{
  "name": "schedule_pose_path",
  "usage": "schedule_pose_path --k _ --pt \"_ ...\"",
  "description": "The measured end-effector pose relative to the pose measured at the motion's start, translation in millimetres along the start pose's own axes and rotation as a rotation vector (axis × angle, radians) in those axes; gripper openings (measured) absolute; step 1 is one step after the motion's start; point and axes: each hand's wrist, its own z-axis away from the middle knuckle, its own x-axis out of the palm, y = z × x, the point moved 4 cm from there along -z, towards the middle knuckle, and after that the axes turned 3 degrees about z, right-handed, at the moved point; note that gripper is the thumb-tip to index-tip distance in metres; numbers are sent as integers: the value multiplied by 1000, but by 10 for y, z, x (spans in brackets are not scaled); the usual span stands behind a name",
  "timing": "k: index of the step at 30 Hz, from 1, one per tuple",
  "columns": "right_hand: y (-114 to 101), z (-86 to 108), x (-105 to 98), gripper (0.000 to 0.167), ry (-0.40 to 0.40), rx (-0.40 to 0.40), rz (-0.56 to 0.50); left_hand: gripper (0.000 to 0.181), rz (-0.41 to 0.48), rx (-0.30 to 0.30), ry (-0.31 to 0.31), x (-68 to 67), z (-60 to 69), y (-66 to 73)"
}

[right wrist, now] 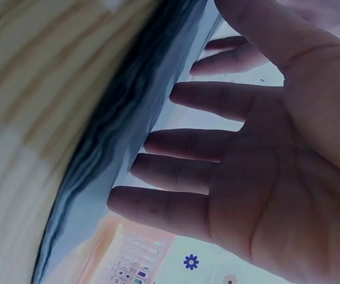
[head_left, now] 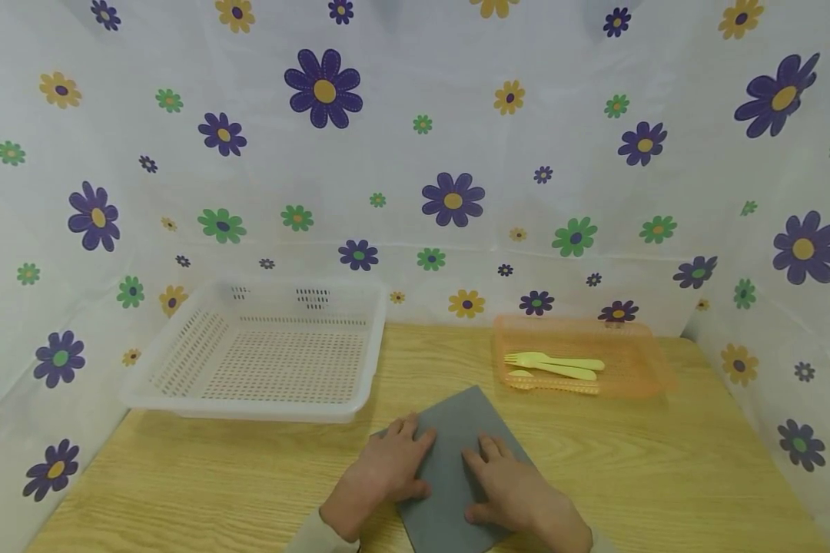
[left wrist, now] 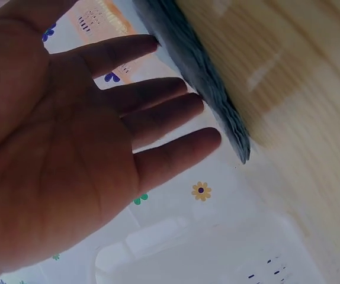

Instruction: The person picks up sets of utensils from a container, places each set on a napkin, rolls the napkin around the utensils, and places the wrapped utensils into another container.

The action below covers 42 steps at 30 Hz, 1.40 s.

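Observation:
A flat grey rectangle (head_left: 459,461) lies at an angle on the wooden table, in front of the person. Its edge in both wrist views shows several thin wavy layers (left wrist: 199,65); whether it is folded cloth or stacked sheets I cannot tell. On its left side rests the left hand (head_left: 390,465), fingers spread and fairly straight, fingertips touching the surface. The right hand (head_left: 515,488) lies on the right side in much the same way, its fingertips meeting the top near the layered edge in the right wrist view. Neither hand grips anything.
A white perforated basket (head_left: 256,412) stands at the back left of the table (head_left: 200,476). At the back right, an orange basket (head_left: 636,369) holds a yellow fork (head_left: 560,362), a yellow knife (head_left: 567,372) and a yellow spoon (head_left: 522,375). A flowered curtain (head_left: 387,153) encloses the table.

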Motion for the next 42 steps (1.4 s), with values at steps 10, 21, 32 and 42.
schedule_pose_path --k 10,21,32,42 --pt "-33 19 6 86 -32 33 -5 73 -25 41 -31 -10 -3 36" --pt "-33 17 -8 87 -37 34 -21 74 -1 31 -34 -3 -10 19" --pt "-11 11 -12 90 -15 13 -26 76 23 15 -44 25 -17 1" --pt "24 11 -26 91 -16 13 -43 79 60 8 -69 40 -15 -11"
